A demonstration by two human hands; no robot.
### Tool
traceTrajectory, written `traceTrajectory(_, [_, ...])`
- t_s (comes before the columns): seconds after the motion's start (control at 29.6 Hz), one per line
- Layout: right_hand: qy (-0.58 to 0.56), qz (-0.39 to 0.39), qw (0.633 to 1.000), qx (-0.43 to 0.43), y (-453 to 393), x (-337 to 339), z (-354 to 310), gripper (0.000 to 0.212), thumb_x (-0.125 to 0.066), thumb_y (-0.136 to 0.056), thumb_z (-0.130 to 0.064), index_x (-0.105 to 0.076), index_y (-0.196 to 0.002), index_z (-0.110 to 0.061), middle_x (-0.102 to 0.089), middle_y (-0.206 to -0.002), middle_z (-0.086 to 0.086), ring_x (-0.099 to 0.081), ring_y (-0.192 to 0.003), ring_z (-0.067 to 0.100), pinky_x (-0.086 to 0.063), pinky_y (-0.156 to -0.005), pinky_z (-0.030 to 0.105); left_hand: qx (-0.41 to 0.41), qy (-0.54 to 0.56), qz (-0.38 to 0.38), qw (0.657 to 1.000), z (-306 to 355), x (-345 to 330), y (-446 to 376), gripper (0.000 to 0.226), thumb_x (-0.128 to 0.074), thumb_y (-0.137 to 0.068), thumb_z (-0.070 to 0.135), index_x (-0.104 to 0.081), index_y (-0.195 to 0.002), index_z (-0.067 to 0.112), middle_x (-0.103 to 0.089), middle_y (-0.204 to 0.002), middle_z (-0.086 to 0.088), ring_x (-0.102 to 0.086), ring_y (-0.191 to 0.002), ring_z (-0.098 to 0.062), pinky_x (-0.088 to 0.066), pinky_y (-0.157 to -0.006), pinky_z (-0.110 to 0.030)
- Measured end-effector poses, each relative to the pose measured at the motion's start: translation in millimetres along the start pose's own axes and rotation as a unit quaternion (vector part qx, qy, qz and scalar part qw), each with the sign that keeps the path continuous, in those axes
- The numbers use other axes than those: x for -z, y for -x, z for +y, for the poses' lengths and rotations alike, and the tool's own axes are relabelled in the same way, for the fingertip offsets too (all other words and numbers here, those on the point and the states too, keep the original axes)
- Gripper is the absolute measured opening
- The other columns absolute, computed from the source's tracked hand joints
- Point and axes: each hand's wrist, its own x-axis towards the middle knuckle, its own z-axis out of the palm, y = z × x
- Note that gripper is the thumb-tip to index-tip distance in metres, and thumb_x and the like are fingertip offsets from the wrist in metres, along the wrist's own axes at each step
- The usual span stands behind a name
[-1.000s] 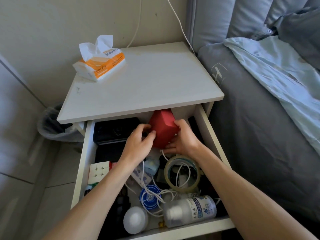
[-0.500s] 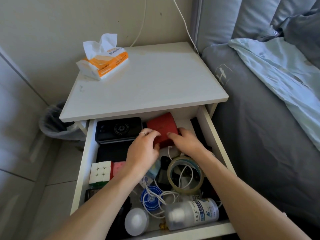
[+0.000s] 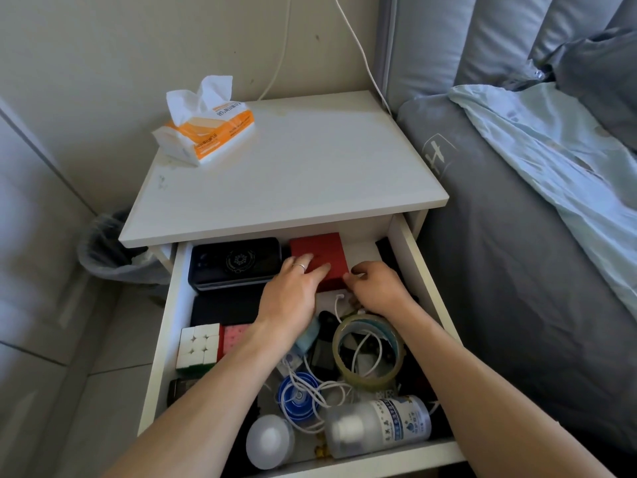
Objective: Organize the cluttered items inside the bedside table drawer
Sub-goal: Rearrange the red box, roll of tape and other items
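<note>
Left hand (image 3: 293,291) lies flat, fingers straight, on the red box (image 3: 319,257) at the drawer (image 3: 162,343) back, beside the black case (image 3: 236,263). Right hand (image 3: 377,288) touches the box's front corner, fingers curled — grip unclear.

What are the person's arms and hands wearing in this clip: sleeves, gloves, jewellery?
Both forearms are bare, with no sleeves or gloves in view. The left hand wears a thin silver-coloured ring on one finger. The right hand shows no ring, watch or band.
</note>
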Motion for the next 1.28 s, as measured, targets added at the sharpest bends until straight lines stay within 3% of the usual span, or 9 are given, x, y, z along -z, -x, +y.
traceTrajectory(0.24, [0.042, -0.038, 0.998, 0.033, 2.5, -0.1, 4.3, 0.020, -0.063, -0.089, -0.020, -0.069, -0.107, -0.018, -0.071, -0.092, -0.001, -0.067, -0.086, 0.018, -0.054, -0.073, 0.027, 0.023, -0.006, 0.028, 0.999, -0.5, -1.1, 4.8, 0.051, -0.050, -0.095, 0.003, -0.054, -0.143, 0.023, -0.046, -0.151, -0.007, -0.038, -0.137, -0.027, -0.051, -0.093, -0.043])
traceTrajectory(0.41, [0.022, -0.031, 0.997, 0.070, -5.0, 1.5, -4.6, 0.081, -0.064, -0.080, -0.016, -0.028, -0.151, -0.030, -0.036, -0.143, 0.004, -0.055, -0.112, 0.021, -0.050, -0.085, 0.023, 0.019, 0.064, 0.023, 0.997, 0.7, -2.9, 9.2, 0.051, -0.048, -0.094, -0.002, -0.057, -0.141, 0.015, -0.043, -0.152, -0.012, -0.033, -0.140, -0.029, -0.046, -0.103, -0.045])
traceTrajectory(0.54, [0.100, -0.068, 0.986, 0.111, -10.1, 9.8, -1.0, 0.098, -0.059, -0.076, -0.006, -0.010, -0.157, -0.031, -0.006, -0.164, -0.001, -0.017, -0.148, 0.022, -0.021, -0.115, 0.024, -0.057, 0.074, -0.008, 0.996, 7.4, -3.6, 11.8, 0.049, -0.053, -0.089, -0.004, -0.062, -0.135, 0.011, -0.049, -0.148, -0.013, -0.038, -0.138, -0.029, -0.045, -0.106, -0.042])
traceTrajectory(0.61, [0.111, -0.076, 0.986, 0.102, -11.1, 13.9, 1.9, 0.096, -0.062, -0.077, -0.007, -0.013, -0.156, -0.031, -0.012, -0.163, 0.000, -0.026, -0.145, 0.021, -0.029, -0.114, 0.027, -0.056, 0.081, 0.010, 0.995, 5.9, -0.4, 8.3, 0.044, -0.055, -0.090, -0.003, -0.067, -0.129, 0.013, -0.054, -0.143, -0.009, -0.044, -0.134, -0.026, -0.049, -0.100, -0.042])
traceTrajectory(0.78, [0.042, -0.010, 0.995, 0.086, -4.9, 13.5, 3.2, 0.075, -0.069, -0.078, -0.022, -0.039, -0.147, -0.028, -0.059, -0.120, 0.000, -0.060, -0.079, 0.003, -0.043, -0.059, 0.006, 0.033, 0.047, 0.027, 0.998, 3.1, 0.9, 2.3, 0.048, -0.056, -0.089, 0.004, -0.061, -0.135, 0.016, -0.051, -0.142, -0.011, -0.049, -0.125, -0.033, -0.052, -0.091, -0.045])
traceTrajectory(0.88, [0.082, 0.056, 0.990, 0.104, -0.7, 10.2, -0.9, 0.052, -0.069, -0.077, -0.034, -0.056, -0.127, -0.025, -0.053, -0.119, 0.000, -0.055, -0.083, 0.004, -0.045, -0.066, 0.015, 0.047, 0.101, 0.029, 0.993, 1.3, -1.7, 8.3, 0.046, -0.063, -0.089, 0.018, -0.056, -0.135, 0.016, -0.057, -0.126, -0.011, -0.059, -0.110, -0.032, -0.053, -0.083, -0.040])
traceTrajectory(1.01, [0.081, -0.005, 0.991, 0.110, -3.3, 18.0, -3.2, 0.082, -0.073, -0.077, -0.029, -0.033, -0.148, -0.026, -0.024, -0.154, 0.002, -0.040, -0.133, 0.022, -0.042, -0.103, 0.032, 0.009, 0.130, 0.022, 0.991, 5.8, -3.8, 12.0, 0.040, -0.064, -0.089, 0.014, -0.058, -0.128, 0.014, -0.057, -0.127, -0.010, -0.062, -0.108, -0.030, -0.053, -0.085, -0.040])
traceTrajectory(1.12, [0.068, -0.011, 0.993, 0.093, -3.8, 19.4, -1.7, 0.079, -0.078, -0.075, -0.034, -0.039, -0.144, -0.025, -0.031, -0.146, 0.003, -0.047, -0.126, 0.022, -0.040, -0.098, 0.027, 0.044, 0.117, 0.033, 0.992, 7.9, -2.9, 9.0, 0.038, -0.063, -0.092, 0.012, -0.061, -0.129, 0.015, -0.044, -0.143, -0.013, -0.065, -0.099, -0.033, -0.056, -0.082, -0.040])
traceTrajectory(1.28, [0.098, 0.074, 0.992, -0.020, -2.7, 15.2, -0.8, 0.093, -0.083, -0.066, -0.056, -0.041, -0.138, -0.013, -0.036, -0.136, 0.009, -0.054, -0.115, 0.029, -0.047, -0.090, 0.035, 0.083, 0.174, 0.048, 0.980, 4.2, -1.7, 5.4, 0.033, -0.061, -0.092, 0.015, -0.065, -0.125, 0.013, -0.061, -0.110, -0.010, -0.064, -0.082, -0.025, -0.047, -0.072, -0.029])
